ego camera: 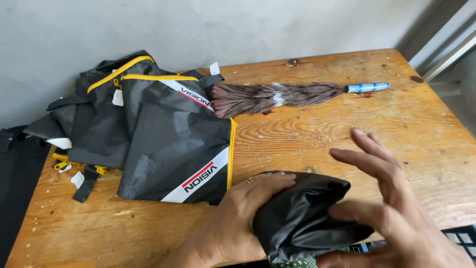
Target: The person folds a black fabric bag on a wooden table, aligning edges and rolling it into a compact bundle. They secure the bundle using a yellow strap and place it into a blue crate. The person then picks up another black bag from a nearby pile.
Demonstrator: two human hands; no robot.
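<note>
Slippage threatens: left hand (238, 218) clamps the black bundle (302, 218) while right hand (391, 208) hovers wide open near the table (347, 134) edge.

Black bags (148, 134) upper left get trimmed in yellow piping, with white-and-red stripes. Brown-grey feather duster (277, 97) is finished with a blue handle. Orange-brown grainy table (396, 119); plain black bundle (302, 218) lower centre.

Single head-worn view, looking steeply down, close over wooden table (347, 129), facing grey wall (198, 30)
</note>
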